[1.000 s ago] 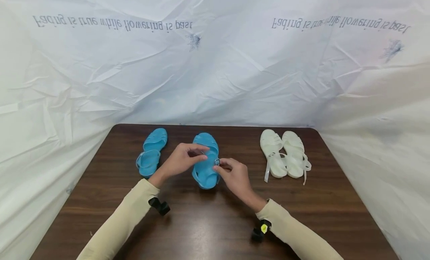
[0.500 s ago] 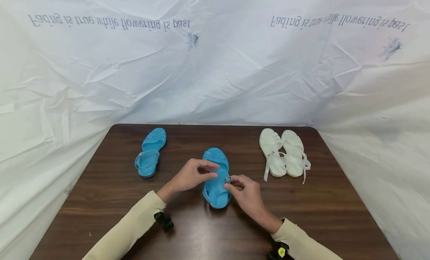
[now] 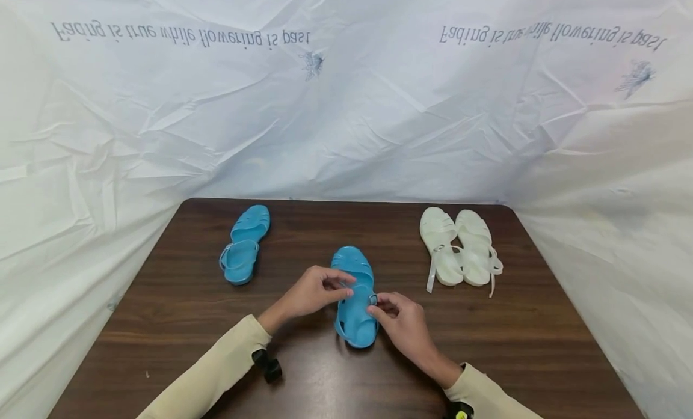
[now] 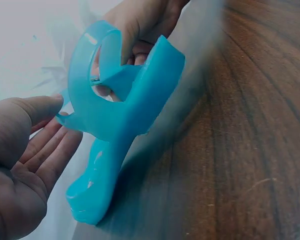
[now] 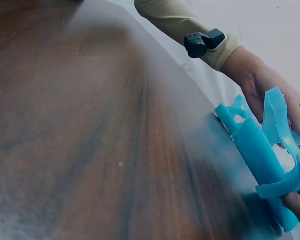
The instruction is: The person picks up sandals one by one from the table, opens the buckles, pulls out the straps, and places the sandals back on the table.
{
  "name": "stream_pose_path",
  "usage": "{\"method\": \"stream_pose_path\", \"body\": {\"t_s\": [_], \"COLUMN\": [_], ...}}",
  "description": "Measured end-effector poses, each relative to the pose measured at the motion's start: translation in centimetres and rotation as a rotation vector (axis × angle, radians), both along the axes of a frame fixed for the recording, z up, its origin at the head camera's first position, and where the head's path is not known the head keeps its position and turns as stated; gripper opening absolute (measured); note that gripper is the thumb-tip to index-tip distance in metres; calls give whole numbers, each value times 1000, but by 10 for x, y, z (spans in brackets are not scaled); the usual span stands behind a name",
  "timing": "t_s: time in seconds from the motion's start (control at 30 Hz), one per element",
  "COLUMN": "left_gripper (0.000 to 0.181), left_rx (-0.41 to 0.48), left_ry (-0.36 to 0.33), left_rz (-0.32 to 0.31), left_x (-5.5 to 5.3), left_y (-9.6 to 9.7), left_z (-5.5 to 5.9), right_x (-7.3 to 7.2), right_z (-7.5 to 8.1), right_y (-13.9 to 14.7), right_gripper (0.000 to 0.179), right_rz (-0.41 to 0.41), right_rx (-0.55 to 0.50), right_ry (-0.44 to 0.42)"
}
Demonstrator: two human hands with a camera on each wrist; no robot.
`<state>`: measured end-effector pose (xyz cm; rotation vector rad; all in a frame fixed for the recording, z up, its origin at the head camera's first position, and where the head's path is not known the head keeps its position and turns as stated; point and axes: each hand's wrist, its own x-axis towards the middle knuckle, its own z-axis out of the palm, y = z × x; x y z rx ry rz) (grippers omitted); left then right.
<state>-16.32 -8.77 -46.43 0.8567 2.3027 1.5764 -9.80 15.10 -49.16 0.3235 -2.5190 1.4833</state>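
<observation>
Far left of the head view: a single blue sandal (image 3: 243, 250) is lying on the brown wooden desk (image 3: 292, 380), toe pointing up the frame, its strap looped over the heel part. Lower left: a beige sleeve (image 3: 208, 374) is reaching in, with a small black wrist camera (image 3: 267, 366) sitting at the cuff. Just left of the lower middle: the left hand (image 3: 316, 291) is holding a strap end (image 4: 72, 121) with thumb and forefinger; in the left wrist view its remaining fingers are extending loosely below.

Lower middle: the second blue sandal (image 3: 358, 311) is sitting between both hands, toe up the frame; cannot tell whether its sole is fully touching the desk. Immediately right: the right hand (image 3: 405, 323) is pinching the small metal buckle (image 3: 373, 299) at the sandal's right edge, fingers curling.

Right of centre, farther up: a pair of white sandals (image 3: 473, 250) is standing side by side, straps trailing toward the lower frame. Across the upper frame, a creased white sheet (image 3: 346, 136) is hanging, bearing flipped lettering.
</observation>
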Motion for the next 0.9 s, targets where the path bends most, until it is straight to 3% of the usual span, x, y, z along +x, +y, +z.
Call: {"method": "stream_pose_path", "body": {"t_s": [0.33,0.57,0.73,0.9], "left_gripper": [23,24,35,41], "left_rx": [-64,-146,-234,-307], "left_ry": [-10,16,120,269], "left_rz": [10,-45,-115,-255], "left_x": [2,-3,-8,-15], "left_y": [-1,3,11,21], "left_z": [-5,-6,0,6], "right_x": [2,2,3,4], "right_z": [-3,-1,1,1], "right_y": [3,6,7,8], "right_gripper": [23,26,24,21], "right_rz": [-5,-4,5,3], "right_rx": [102,89,45,8], "right_ry": [-46,-94,-149,-207]}}
